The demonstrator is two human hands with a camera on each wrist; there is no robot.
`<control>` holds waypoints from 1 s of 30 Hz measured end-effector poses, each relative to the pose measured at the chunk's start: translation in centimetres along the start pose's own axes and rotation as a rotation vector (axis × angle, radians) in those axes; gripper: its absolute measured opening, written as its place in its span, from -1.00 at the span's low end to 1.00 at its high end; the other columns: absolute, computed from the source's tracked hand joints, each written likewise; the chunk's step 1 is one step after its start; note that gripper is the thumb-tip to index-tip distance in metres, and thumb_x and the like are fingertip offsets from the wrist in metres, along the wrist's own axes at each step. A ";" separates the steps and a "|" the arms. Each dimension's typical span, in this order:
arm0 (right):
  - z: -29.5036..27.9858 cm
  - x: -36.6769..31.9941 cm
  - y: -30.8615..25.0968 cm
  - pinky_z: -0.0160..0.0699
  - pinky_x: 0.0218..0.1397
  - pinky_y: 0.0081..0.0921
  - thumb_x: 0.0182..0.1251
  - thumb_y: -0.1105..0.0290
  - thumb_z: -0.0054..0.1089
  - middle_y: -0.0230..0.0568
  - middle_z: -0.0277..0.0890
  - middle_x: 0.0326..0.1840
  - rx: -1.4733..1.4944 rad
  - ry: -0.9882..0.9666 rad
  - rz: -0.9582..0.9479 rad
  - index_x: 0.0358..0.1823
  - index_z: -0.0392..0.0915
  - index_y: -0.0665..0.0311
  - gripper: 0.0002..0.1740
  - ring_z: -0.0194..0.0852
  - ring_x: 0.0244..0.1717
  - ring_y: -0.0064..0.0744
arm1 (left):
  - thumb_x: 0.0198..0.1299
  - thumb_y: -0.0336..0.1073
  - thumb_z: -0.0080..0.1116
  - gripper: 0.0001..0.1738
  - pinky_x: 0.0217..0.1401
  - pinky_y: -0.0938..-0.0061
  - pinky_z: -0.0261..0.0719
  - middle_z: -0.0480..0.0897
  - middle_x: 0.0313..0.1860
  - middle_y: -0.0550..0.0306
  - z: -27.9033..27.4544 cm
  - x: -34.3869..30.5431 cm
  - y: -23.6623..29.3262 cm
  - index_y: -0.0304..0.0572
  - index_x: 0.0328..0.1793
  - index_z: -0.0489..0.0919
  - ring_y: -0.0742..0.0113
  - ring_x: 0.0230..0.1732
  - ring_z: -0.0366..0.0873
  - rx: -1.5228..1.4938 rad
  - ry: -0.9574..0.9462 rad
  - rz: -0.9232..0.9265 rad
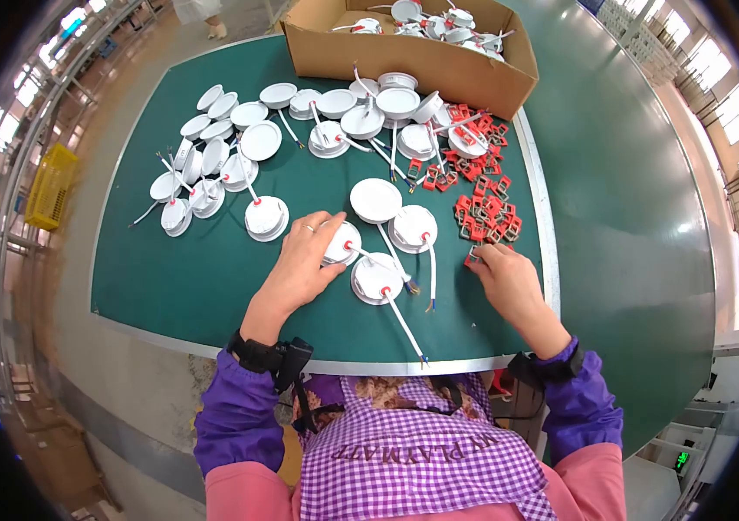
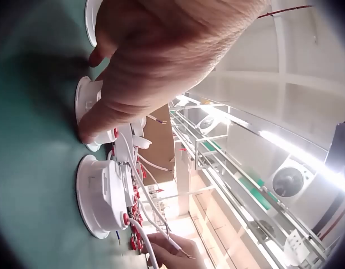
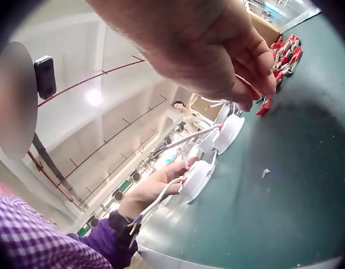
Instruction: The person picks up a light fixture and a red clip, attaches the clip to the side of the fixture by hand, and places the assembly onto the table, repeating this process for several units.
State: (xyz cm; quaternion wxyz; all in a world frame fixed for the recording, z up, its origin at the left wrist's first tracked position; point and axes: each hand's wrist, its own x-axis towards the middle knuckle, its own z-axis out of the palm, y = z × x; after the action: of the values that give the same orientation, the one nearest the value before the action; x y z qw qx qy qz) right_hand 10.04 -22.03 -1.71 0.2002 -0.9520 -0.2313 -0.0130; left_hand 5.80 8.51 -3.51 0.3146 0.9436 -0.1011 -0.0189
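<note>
The left hand (image 1: 302,265) grips a round white fixture (image 1: 342,242) by its rim; a white cable leaves the fixture at a red grommet. In the left wrist view the thumb of the left hand (image 2: 155,61) lies against the side of that fixture (image 2: 88,103). At the near end of a pile of red clips (image 1: 486,217), the right hand (image 1: 512,286) pinches a red clip (image 1: 473,257). The right wrist view shows the right hand's fingertips around a red piece (image 3: 264,106). Beside the left hand lie more white fixtures (image 1: 375,279) with cables.
Several white fixtures (image 1: 261,140) cover the far and left parts of the green table (image 1: 178,300). A cardboard box (image 1: 413,61) holding more fixtures stands at the far edge. A metal strip (image 1: 545,234) runs along the right side, with another green surface (image 1: 630,217) beyond.
</note>
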 end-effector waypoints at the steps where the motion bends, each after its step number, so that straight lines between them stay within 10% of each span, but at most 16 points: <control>1: 0.2 -0.2 -0.1 0.48 -0.34 -0.16 0.15 0.39 0.13 -0.07 0.49 -0.40 0.007 -0.002 0.002 -0.32 0.52 0.30 -0.87 0.50 -0.40 0.02 | -0.14 -0.40 0.32 -0.18 0.33 0.26 0.19 0.28 0.27 -0.16 0.0 -0.2 0.1 -0.24 0.34 0.26 -0.08 0.31 0.17 0.008 0.036 -0.040; 6: 0.1 -0.2 -0.4 0.49 -0.31 -0.19 0.10 0.49 0.08 -0.09 0.44 -0.34 -0.018 0.048 0.006 -0.29 0.50 0.27 -0.88 0.50 -0.35 -0.01 | -0.18 -0.36 0.37 -0.25 0.26 0.28 0.29 0.34 0.19 -0.17 -0.8 -1.7 0.7 -0.37 0.21 0.31 -0.08 0.22 0.27 0.073 0.092 -0.128; 12: -0.5 -0.1 0.2 0.47 -0.19 -0.29 0.08 0.58 0.00 -0.13 0.33 -0.25 -0.126 -0.098 -0.166 -0.30 0.48 0.30 -0.85 0.40 -0.13 -0.12 | -0.22 -0.39 0.49 -0.24 0.02 0.42 0.49 0.47 -0.03 -0.04 -0.9 -3.8 -0.1 -0.30 0.14 0.32 0.28 0.00 0.46 -0.554 0.531 -0.339; 21: 1.3 0.3 -1.1 0.46 -0.15 -0.35 0.16 0.53 0.09 -0.13 0.42 -0.12 -0.077 0.104 -0.321 -0.25 0.34 0.35 -0.84 0.42 -0.14 -0.05 | 0.11 -0.31 0.28 -0.49 0.04 0.20 0.53 0.50 0.00 0.09 0.1 -3.9 4.7 -0.23 0.13 0.30 0.22 0.00 0.51 -1.560 0.359 -0.419; 26: -0.4 0.5 -2.6 0.50 -0.35 -0.54 0.31 0.51 0.02 -0.21 0.54 -0.34 0.930 0.045 0.189 -0.23 0.33 0.36 -0.91 0.60 -0.39 -0.37 | 0.23 -0.18 0.16 -0.51 0.09 0.30 0.49 0.51 0.03 0.09 1.0 -3.1 7.5 -0.24 0.18 0.31 0.30 0.00 0.53 -1.616 0.325 -0.451; 30: -2.0 0.8 -3.4 0.49 -0.34 -0.63 0.30 0.50 0.04 -0.24 0.54 -0.30 1.146 -0.019 0.253 -0.18 0.38 0.36 -0.88 0.59 -0.31 -0.49 | 0.23 -0.20 0.15 -0.54 0.00 0.34 0.50 0.54 -0.01 0.13 1.8 -2.4 9.3 -0.22 0.17 0.33 0.32 -0.03 0.54 -1.582 0.294 -0.411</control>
State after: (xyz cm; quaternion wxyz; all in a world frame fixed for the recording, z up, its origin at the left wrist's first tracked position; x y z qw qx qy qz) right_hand 9.38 -19.66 1.56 0.6807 -0.7123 -0.0876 0.1467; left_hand 1.57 0.66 0.52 0.8855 0.4363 0.1587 -0.0180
